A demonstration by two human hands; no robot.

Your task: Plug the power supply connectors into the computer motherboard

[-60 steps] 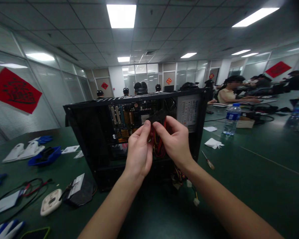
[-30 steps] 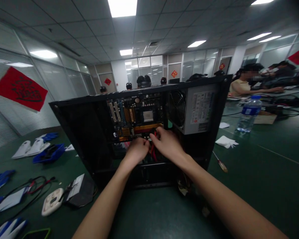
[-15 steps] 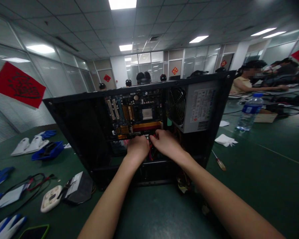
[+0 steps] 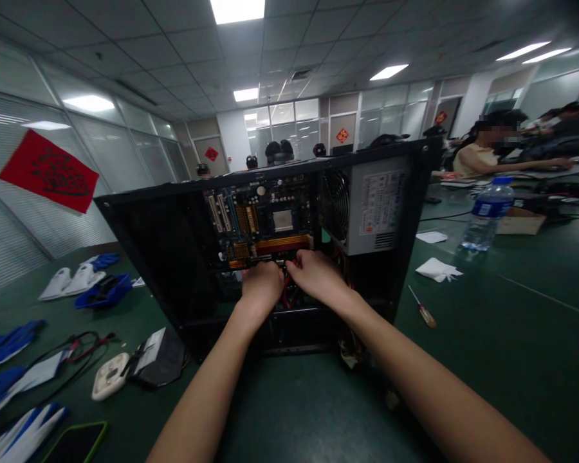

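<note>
An open black computer case (image 4: 154,257) stands on the green table, its inside facing me. The motherboard (image 4: 260,222) is mounted inside, with the grey power supply (image 4: 374,209) to its right. My left hand (image 4: 263,283) is curled at the motherboard's lower edge; its fingertips and whatever they grip are hidden. Close beside it, my right hand (image 4: 313,273) has thumb and fingers pinched, with a bit of red showing at the fingertips. A red cable (image 4: 288,292) runs down between the hands. Power supply wires (image 4: 350,350) hang out at the case's lower front.
To the right are a screwdriver (image 4: 422,308), a crumpled tissue (image 4: 438,270) and a water bottle (image 4: 488,215). On the left lie gloves (image 4: 9,344), a blue tray (image 4: 103,292), a black box-like part (image 4: 158,360) and a phone (image 4: 77,444). A person (image 4: 492,148) sits at the back right.
The view has shifted slightly, so things at the left appear farther right. The hands stay at the same spot by the motherboard, with the left a little farther from the right.
</note>
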